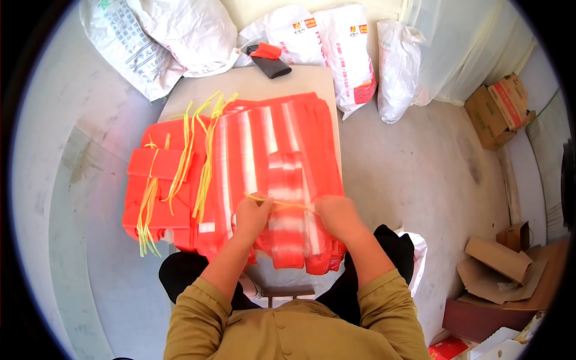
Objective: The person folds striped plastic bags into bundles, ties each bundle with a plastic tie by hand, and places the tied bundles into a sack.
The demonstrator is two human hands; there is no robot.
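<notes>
My left hand (254,212) pinches one end of a yellow plastic tie strip (291,205). The other end is in my closed right hand (335,213). Stretched between them, the strip crosses a narrow folded bundle of red plastic bags with pale bands (287,174). Beneath that bundle lies a wide stack of red plastic bags (321,132), its lower edge hanging over the table toward my lap. Loose yellow strips (206,174) lie left of my left hand. Farther left, a folded red bundle (157,163) has a yellow strip around it.
White woven sacks (345,54) stand along the back. A black and red folded item (271,59) rests at the back of the table (222,83). Cardboard boxes (498,111) sit at the far right, with opened cardboard (501,270) at the lower right.
</notes>
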